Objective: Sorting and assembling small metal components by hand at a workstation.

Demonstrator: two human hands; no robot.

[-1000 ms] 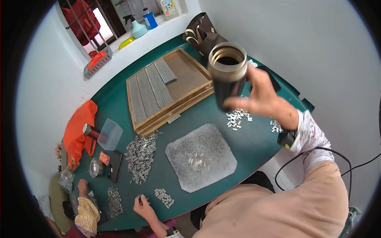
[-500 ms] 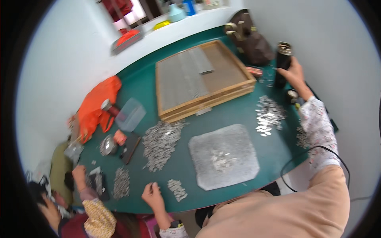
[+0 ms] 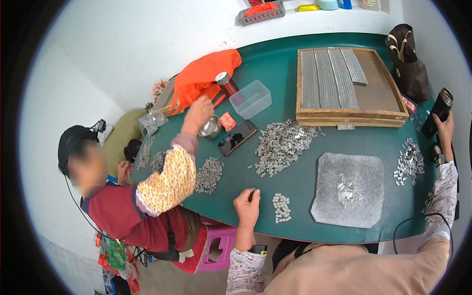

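Observation:
At the table's right edge, my right hand (image 3: 446, 129) is wrapped round a tall black flask (image 3: 437, 112), which leans slightly. My left hand (image 3: 247, 208) is closed at the near edge; a small dark object (image 3: 252, 195) shows at its fingertips, too small to name. Just right of that hand lies a small cluster of silvery metal pieces (image 3: 281, 208). Further right, a grey felt mat (image 3: 327, 196) bears a loose pile of thin metal pins (image 3: 348, 191). Near the flask lies another heap of small shiny metal pieces (image 3: 409, 162).
A wooden tray (image 3: 351, 118) with rows of metal strips stands at the back. Beyond the flask sits a brown bag (image 3: 410, 69). A large heap of metal pieces (image 3: 282, 147), a phone (image 3: 238, 137) and a clear plastic box (image 3: 251, 101) lie left. A co-worker (image 3: 123, 201) sits there, one arm over the table.
My view has swung left, showing more of the co-worker. The co-worker's arm now reaches over a metal bowl. My right hand still holds the flask, and my left hand stays closed near the edge.

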